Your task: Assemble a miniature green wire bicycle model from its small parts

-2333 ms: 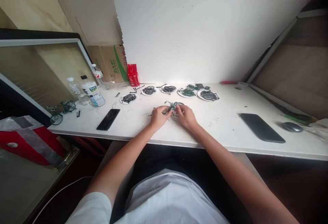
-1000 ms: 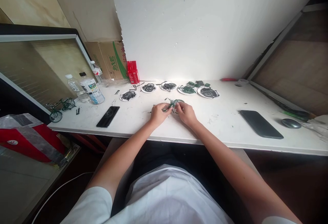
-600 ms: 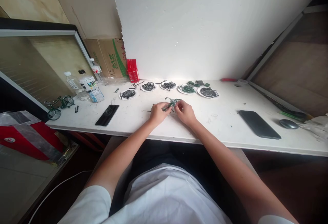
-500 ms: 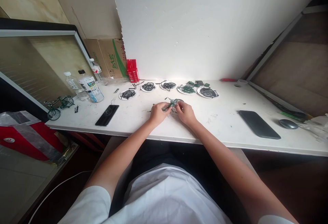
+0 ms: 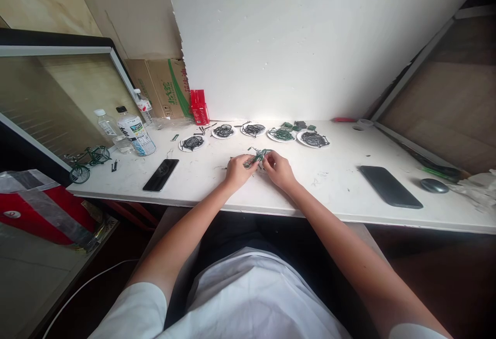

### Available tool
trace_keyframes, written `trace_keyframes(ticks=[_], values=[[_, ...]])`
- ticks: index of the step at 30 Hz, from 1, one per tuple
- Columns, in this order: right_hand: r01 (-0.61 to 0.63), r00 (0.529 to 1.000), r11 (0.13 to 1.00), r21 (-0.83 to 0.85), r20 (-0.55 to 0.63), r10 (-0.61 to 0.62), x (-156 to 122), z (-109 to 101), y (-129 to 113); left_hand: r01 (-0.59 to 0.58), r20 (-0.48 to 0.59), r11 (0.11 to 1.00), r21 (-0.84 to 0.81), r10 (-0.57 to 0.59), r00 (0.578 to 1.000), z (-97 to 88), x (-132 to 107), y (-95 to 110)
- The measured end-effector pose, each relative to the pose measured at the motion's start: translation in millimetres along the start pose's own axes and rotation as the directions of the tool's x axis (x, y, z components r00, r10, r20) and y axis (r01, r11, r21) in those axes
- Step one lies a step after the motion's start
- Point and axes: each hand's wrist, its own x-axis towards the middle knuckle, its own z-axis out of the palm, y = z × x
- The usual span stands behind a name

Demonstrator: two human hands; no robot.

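Watching the head cam feed here. Both hands are at the middle of the white table [image 5: 333, 184], close to the near edge. The left hand [image 5: 235, 169] is curled nearly closed, fingertips pinching one end of a little green frame piece [image 5: 256, 156]. The right hand [image 5: 278, 168] has thumb and fingers closed on the other end. The piece sits just above the tabletop between the two hands, and it's too small for me to make out which bits are already on it.

Progress-wise I'd call it early to middle. What's in the hands looks like a bare frame with a few bits, nothing like the finished model bike [image 5: 86, 162] standing at the far left corner. The small white plates [image 5: 298, 140] lined up behind the hands all have dark wheels and wire parts piled in them, and some loose green parts [image 5: 294, 126] lie near the back, so plenty looks unused.

Rest of the surface: a dark phone [image 5: 160, 174] to the left, another phone [image 5: 390, 194] and a mouse [image 5: 434, 185] to the right, and water bottles [image 5: 135, 131] plus a red box [image 5: 199, 107] toward the back left. A big white foam board [image 5: 310, 44] leans against the wall behind the table, with a cardboard box [image 5: 165, 88] beside it. Plywood walls all around, and a red bag [image 5: 39, 215] down low on the left
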Motion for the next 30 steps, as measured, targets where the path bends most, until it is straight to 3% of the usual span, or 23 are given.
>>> trace_keyframes(ticks=[12, 30], values=[[-0.051, 0.999, 0.997, -0.064, 0.016, 0.052, 0.5, 0.7, 0.7, -0.006, 0.013, 1.000, 0.000, 0.006, 1.000, -0.9, 0.5, 2.6], [0.013, 1.000, 0.999, -0.037, -0.027, -0.014, 1.4, 1.0, 2.1, 0.002, 0.026, 1.000, 0.031, -0.003, 1.000, -0.2, 0.1, -0.2]])
